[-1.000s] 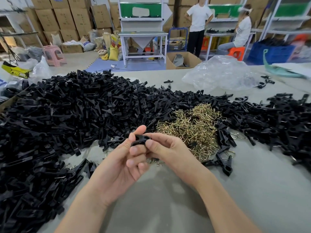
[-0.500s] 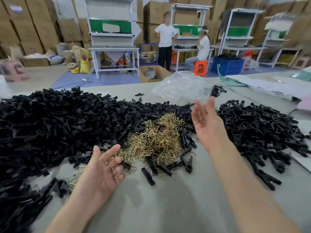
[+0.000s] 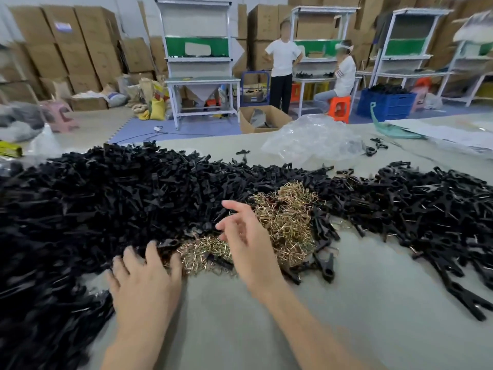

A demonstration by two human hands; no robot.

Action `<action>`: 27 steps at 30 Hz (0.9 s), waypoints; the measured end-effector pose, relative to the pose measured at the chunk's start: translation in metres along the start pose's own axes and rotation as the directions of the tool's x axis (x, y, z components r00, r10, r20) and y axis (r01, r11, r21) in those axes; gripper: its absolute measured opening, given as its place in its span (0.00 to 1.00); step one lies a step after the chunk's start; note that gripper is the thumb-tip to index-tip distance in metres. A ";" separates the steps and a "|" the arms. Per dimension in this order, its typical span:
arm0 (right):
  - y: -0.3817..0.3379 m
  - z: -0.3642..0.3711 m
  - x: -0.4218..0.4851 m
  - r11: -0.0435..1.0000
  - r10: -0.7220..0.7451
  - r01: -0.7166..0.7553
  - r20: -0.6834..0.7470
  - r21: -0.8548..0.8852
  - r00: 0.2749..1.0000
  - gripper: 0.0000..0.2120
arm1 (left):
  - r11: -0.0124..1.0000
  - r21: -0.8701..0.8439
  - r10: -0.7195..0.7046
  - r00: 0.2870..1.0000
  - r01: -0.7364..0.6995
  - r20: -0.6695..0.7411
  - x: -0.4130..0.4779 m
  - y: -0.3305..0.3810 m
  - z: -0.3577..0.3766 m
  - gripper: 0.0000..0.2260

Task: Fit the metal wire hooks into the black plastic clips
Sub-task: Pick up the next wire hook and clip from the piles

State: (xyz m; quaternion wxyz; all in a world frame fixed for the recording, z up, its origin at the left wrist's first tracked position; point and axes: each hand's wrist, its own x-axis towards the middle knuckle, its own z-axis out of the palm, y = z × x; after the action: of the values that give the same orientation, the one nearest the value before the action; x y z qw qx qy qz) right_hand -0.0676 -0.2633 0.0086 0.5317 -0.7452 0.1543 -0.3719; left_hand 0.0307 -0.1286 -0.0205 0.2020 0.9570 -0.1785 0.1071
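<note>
Grey tabletop [image 3: 346,316] is covered left and far by a big heap of black plastic clips [image 3: 106,204]. More black clips [image 3: 426,209] are spread at the right. A small pile of brass-coloured metal wire hooks [image 3: 288,217] is seen in the middle, between the two heaps. Left hand [image 3: 145,284] is laid palm down, fingers spread wide, fingertips touching the near edge of the left heap just beside the hooks. Right hand [image 3: 248,244] is held over the hooks, fingers loosely spread, nothing gripped; slightly blurred. A crumpled clear plastic bag [image 3: 312,140] is seen far right.
</note>
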 end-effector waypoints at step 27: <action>0.025 0.008 0.001 0.918 -0.076 0.108 0.097 -0.382 0.992 0.15 | 0.776 -0.626 -0.208 0.968 0.075 -0.143 0.030 -0.011 -0.012 0.11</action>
State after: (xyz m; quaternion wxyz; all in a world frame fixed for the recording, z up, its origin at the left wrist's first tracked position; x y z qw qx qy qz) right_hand -0.0567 -0.2685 -0.0149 0.3621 -0.8560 0.1680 -0.3286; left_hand 0.0606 -0.1226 -0.0051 0.5275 0.8332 -0.1091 0.1250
